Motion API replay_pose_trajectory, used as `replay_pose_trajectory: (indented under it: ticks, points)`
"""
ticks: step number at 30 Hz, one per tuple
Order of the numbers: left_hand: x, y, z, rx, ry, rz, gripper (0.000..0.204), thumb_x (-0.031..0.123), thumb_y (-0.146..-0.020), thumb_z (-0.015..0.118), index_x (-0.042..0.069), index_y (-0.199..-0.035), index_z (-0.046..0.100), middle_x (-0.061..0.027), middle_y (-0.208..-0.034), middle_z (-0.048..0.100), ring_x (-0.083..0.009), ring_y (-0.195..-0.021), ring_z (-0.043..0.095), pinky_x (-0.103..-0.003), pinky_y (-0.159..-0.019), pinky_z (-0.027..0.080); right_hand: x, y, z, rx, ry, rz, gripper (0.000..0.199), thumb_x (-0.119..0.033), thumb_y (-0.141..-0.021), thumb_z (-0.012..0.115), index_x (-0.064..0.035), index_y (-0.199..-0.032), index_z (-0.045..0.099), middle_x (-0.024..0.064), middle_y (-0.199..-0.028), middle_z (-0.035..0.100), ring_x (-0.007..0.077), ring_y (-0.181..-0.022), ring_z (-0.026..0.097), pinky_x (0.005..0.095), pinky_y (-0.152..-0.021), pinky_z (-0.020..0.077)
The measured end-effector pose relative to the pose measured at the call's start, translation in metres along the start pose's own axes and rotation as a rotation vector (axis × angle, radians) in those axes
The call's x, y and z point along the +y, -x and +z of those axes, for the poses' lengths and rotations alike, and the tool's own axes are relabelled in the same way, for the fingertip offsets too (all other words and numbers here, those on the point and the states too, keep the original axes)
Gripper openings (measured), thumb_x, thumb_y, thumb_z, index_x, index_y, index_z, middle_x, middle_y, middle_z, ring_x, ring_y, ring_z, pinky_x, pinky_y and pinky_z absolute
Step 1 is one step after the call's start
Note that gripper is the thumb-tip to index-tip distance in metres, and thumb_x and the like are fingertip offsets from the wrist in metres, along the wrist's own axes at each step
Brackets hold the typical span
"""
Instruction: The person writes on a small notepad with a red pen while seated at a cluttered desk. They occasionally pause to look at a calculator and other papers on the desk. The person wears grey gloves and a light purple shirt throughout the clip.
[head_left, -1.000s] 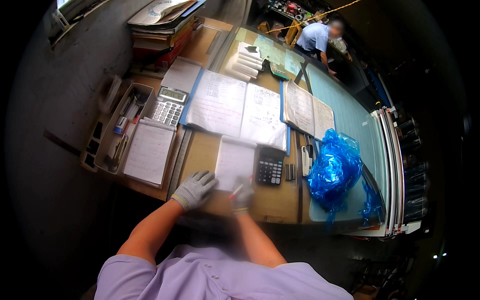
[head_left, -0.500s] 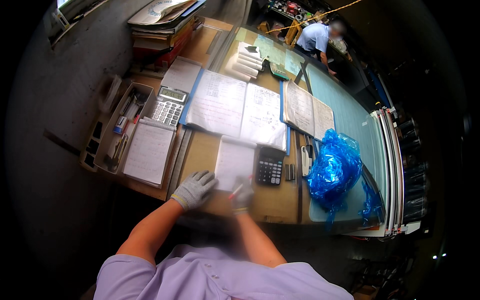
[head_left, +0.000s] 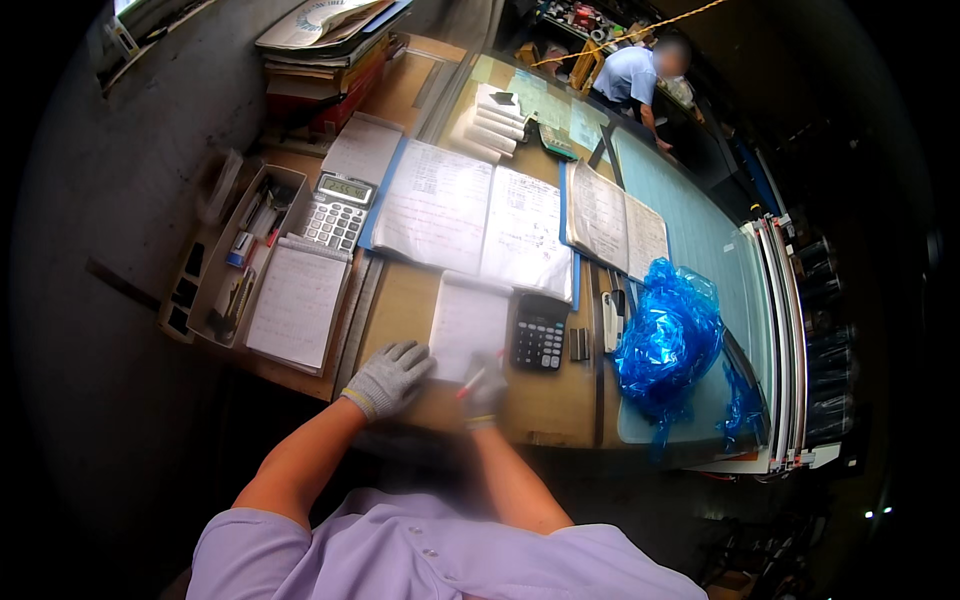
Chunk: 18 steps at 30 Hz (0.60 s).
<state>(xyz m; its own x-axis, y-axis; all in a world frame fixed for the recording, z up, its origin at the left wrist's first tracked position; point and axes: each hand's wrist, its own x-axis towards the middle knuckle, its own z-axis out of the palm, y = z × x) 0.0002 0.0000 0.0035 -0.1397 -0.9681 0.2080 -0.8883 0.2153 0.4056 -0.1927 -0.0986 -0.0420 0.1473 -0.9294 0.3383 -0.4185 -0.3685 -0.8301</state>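
Note:
My left hand (head_left: 388,381), in a grey knit glove, lies flat with fingers stretched out at the lower left corner of a white notepad (head_left: 468,318). In a matching glove, my right hand (head_left: 486,392) closes round a red and white pen (head_left: 478,377) at the pad's lower right; a haze blurs this hand and the pen tip. Just right of the pad sits a black calculator (head_left: 540,333). Above it a large ledger (head_left: 435,205) with handwritten pages lies open on a blue backing.
Blue crumpled plastic (head_left: 668,335) lies at the right, beside a stapler (head_left: 612,320). Another open notebook (head_left: 612,215) is above it. At left are a silver calculator (head_left: 340,210), a stationery box (head_left: 250,250) and a spiral pad (head_left: 297,305). Another person (head_left: 630,77) bends at the far right.
My hands, the pen and the notepad stay in the same place. At the back, the other person's head and arms have shifted slightly.

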Motion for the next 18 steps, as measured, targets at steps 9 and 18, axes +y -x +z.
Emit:
replay_pose_trajectory:
  ticks: [9,18]
  points:
    - [0.0001,-0.0005,0.0003,0.005,0.005,0.005,0.054,0.029,-0.086,0.070,0.013,-0.136,0.057,-0.0156,-0.140,0.056,-0.0382,-0.132,0.051,-0.052,-0.110,0.041,-0.0001,-0.0002,-0.0028,-0.017,0.011,0.004,0.010,-0.012,-0.098,0.065,-0.0039,-0.103,0.069,0.0160,-0.078,0.065,0.0255,-0.067,0.064,0.0369,-0.064,0.0515]
    - [0.0013,-0.0019,-0.0018,0.034,0.022,0.019,0.051,0.026,-0.085,0.069,0.010,-0.133,0.058,-0.0160,-0.138,0.056,-0.0388,-0.130,0.051,-0.052,-0.108,0.042,0.0027,0.0017,-0.0031,-0.027,0.026,0.030,0.012,-0.012,-0.098,0.066,-0.0028,-0.105,0.069,0.0161,-0.079,0.067,0.0246,-0.068,0.065,0.0368,-0.065,0.0519]
